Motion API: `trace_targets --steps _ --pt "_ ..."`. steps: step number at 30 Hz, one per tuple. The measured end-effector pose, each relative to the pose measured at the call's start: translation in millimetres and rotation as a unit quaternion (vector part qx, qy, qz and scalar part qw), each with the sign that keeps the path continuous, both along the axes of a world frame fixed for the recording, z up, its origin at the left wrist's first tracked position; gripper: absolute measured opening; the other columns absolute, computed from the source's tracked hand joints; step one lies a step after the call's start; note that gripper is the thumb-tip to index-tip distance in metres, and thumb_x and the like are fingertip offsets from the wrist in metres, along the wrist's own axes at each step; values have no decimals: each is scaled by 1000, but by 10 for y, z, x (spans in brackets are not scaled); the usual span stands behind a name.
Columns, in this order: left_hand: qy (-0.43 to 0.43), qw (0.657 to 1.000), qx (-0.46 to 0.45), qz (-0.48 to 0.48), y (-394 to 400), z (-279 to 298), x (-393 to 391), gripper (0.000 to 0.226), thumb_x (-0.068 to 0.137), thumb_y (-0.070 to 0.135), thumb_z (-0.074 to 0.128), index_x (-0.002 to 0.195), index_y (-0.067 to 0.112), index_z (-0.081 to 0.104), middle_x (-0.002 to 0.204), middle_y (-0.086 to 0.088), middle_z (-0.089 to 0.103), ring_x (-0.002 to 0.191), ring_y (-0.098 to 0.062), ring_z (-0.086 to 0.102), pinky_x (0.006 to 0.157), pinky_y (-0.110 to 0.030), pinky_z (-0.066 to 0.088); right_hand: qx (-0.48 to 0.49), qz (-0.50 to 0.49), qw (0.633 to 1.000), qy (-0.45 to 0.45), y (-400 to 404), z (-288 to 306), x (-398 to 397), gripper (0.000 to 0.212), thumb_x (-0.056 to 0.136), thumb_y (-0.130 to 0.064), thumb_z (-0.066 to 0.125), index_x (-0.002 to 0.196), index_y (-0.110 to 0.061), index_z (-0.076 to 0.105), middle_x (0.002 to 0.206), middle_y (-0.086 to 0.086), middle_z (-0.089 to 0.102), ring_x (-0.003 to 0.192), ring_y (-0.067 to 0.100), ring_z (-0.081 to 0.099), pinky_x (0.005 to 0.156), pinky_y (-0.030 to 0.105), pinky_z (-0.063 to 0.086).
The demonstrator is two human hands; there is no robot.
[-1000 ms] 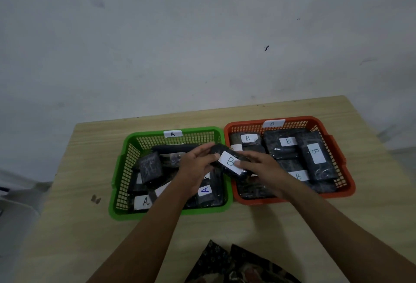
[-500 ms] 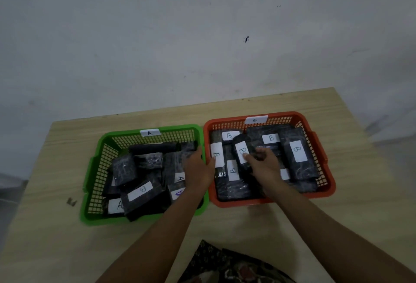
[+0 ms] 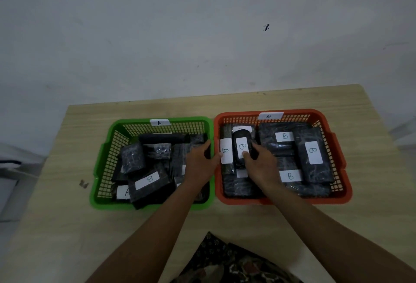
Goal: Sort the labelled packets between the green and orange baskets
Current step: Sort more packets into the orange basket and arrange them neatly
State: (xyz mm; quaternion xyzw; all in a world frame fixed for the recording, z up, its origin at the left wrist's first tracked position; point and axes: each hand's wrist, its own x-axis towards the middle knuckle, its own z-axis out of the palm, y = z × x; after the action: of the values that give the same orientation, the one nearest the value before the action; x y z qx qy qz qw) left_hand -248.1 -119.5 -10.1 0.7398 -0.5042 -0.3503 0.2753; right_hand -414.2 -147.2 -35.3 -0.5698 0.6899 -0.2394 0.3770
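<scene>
A green basket (image 3: 105,159) tagged A stands on the left and an orange basket (image 3: 337,159) tagged B on the right, side by side. Both hold several dark packets with white labels. My right hand (image 3: 261,165) rests in the orange basket with its fingers on a dark packet labelled B (image 3: 242,147), which lies on other B packets. My left hand (image 3: 200,163) hovers over the right part of the green basket, fingers apart, thumb at the wall between the baskets. Near the green basket's front lies a packet labelled B (image 3: 149,182), beside a packet labelled A (image 3: 122,191).
The baskets stand on a light wooden table (image 3: 56,226) that is pushed against a pale wall. A small dark mark (image 3: 83,184) lies on the table left of the green basket. Patterned cloth (image 3: 225,262) shows at the bottom edge.
My right hand has carried the B packet from above the basket divide into the orange basket and laid it on the others. My left hand has let go and stays over the green basket.
</scene>
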Motion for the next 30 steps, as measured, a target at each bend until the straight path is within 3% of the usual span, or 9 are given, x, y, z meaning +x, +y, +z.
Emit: trace_targets --steps 2,4,6,9,13,19,24,26,30 --pt "-2 999 23 -25 -26 3 98 61 89 39 65 141 11 49 134 -4 60 123 -23 57 103 -31 45 -29 21 999 37 21 -15 27 25 90 -36 57 111 -25 65 102 -3 70 95 18 64 82 36 55" --pt "3 999 31 -37 -23 23 246 58 89 38 66 140 13 51 133 -4 61 121 -21 58 102 -31 45 -75 35 994 70 71 -5 86 33 89 -37 57 117 -22 63 113 -1 66 107 21 59 91 40 52" --pt "-2 999 19 -36 15 54 431 52 89 34 67 136 15 56 128 -5 64 114 -17 61 97 -26 46 -131 58 987 71 137 71 184 40 91 -30 62 127 -13 60 128 4 61 121 22 51 102 34 43" --pt "-44 998 -21 -49 146 81 728 41 89 31 67 127 16 64 118 -3 69 103 -11 64 92 -25 49 -180 186 965 41 260 214 394 35 91 -28 63 124 -16 63 124 1 64 117 16 53 101 28 44" --pt "-87 994 -42 -43 367 59 1034 34 89 28 67 120 13 68 112 -4 72 98 -12 67 88 -23 51 -136 346 927 43 412 280 702 35 93 -31 61 126 -19 63 124 -2 64 114 15 57 96 32 49" --pt "-77 994 -78 -26 629 27 1204 30 90 26 66 117 11 70 111 -6 73 97 -17 68 90 -34 55 17 437 892 116 496 307 1034 62 93 -39 60 148 -18 39 150 2 45 134 22 44 108 33 39" --pt "-65 994 -81 -17 726 -26 1254 32 89 29 67 118 15 70 106 -2 74 94 -11 67 86 -27 55 97 374 921 43 465 368 1059 36 84 -26 74 114 -21 55 105 0 62 89 18 62 75 33 54" --pt "-61 994 -84 -27 747 -35 1253 32 90 30 67 118 16 69 108 0 73 96 -10 66 85 -21 53 101 336 936 -5 439 396 1018 34 82 -24 78 108 -21 56 101 -2 62 89 17 62 79 37 56" --pt "-26 996 -63 -64 720 -2 1228 38 93 32 63 128 17 63 122 -1 68 110 -15 62 96 -29 51 50 268 961 -40 390 466 1034 48 86 -33 73 130 -26 56 122 -6 60 111 14 58 95 33 51"
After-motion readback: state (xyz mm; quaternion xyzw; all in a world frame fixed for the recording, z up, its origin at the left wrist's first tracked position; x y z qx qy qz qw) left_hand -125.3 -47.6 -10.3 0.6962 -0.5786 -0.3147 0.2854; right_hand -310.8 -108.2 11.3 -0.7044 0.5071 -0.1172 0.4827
